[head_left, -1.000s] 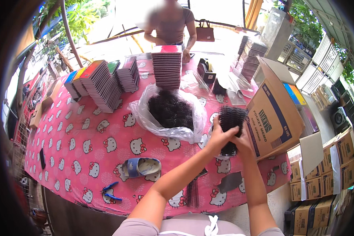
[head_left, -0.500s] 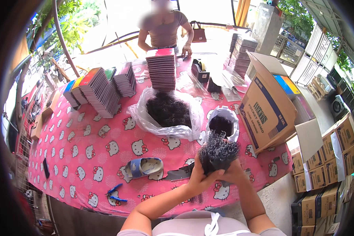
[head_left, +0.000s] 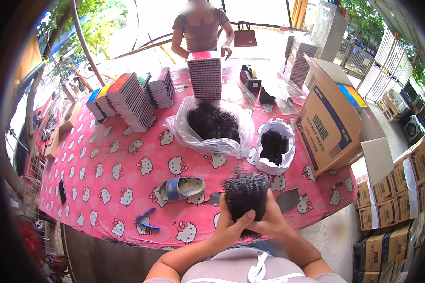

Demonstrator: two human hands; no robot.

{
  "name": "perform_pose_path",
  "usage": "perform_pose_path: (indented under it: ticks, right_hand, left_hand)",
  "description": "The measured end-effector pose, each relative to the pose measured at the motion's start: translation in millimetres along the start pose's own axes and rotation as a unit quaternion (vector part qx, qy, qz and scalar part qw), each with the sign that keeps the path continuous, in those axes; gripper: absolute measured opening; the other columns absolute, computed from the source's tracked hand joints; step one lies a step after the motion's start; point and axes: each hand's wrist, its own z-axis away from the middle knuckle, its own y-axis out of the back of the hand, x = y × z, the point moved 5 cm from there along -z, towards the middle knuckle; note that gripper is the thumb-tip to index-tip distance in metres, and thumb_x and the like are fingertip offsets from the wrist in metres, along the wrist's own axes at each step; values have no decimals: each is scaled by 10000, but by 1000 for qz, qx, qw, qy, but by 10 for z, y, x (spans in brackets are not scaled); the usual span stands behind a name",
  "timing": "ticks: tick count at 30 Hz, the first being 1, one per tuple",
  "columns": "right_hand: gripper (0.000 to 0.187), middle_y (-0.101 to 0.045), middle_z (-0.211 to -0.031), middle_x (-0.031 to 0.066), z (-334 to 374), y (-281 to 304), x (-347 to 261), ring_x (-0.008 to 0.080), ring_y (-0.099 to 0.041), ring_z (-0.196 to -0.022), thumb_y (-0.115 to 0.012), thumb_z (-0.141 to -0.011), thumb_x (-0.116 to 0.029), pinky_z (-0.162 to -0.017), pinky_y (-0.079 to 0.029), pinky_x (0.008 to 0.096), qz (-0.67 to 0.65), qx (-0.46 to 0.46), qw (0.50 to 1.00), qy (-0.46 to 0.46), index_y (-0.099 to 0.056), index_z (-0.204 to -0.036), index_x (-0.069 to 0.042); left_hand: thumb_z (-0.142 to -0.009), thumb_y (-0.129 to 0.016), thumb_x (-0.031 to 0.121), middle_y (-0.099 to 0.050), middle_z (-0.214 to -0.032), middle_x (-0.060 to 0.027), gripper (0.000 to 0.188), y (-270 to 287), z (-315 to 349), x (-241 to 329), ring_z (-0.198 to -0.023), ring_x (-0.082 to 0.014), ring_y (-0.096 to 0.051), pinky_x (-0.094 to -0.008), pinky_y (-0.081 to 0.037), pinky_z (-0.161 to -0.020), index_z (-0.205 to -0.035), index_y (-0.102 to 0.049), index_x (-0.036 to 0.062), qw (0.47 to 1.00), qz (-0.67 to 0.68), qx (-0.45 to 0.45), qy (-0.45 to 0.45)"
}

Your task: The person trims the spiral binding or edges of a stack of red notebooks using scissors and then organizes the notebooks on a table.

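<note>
Both forearms come up from the lower edge and meet close in front of the person's chest. The left hand (head_left: 229, 228) and right hand (head_left: 271, 221) are cupped together, palms facing each other, fingers curled tight around the base of a bundle of black spiral coils (head_left: 245, 193) held upright between them. The wrists nearly touch.

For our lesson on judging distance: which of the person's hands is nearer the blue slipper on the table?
Left. The left hand grips the bundle of black coils on the side facing the blue slipper; the right hand holds the bundle's far side, farther from it.
</note>
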Motion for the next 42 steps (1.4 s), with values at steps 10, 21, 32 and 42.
perform_pose_path:
  ticks: [10, 21, 32, 42]
  right_hand:
    - [714, -555, -1169, 295, -214, -184, 1113, 399, -572, -1076, -697, -808, -461, -905, -456, 413, 171, -113, 965, -164, -454, -1203, 82]
    - [407, -640, -920, 285, -1401, 196, 1668, 434, -625, -901, -668, -833, -306, -783, -488, 492, 429, 84, 886, -153, -584, -965, 70]
    - [291, -663, -896, 83, -757, -95, 643, 182, -625, -806, -499, -921, -26, -734, -485, 293, -3, -72, 992, -102, -572, -1202, -21]
    - [343, -625, -963, 9, -283, -242, 164, 64, -542, -857, -491, -962, -65, -757, -460, 215, -94, -227, 965, -91, -509, -1305, -44]
  left_hand:
    - [-753, -687, 554, -140, -1513, -268, 1073, 1451, 37, -1105, -1403, -376, -173, -453, -201, -1128, -1499, -80, 79, 892, -334, 117, 281]
    - [-792, -670, 488, -93, -1524, -291, 976, 1313, 84, -1038, -1389, -475, -142, -508, -152, -1127, -1512, -107, 143, 848, -473, 39, 234]
    - [-921, -616, 158, -416, -1419, -153, 516, 1008, -420, -56, -1252, -182, -449, -319, -437, -974, -1371, -426, -7, 980, -172, 82, 61]
    - [-890, -631, 13, -675, -1055, -121, 284, 379, -455, 480, -940, -125, -634, -244, -518, -833, -1164, -604, -57, 999, -15, 34, -12]
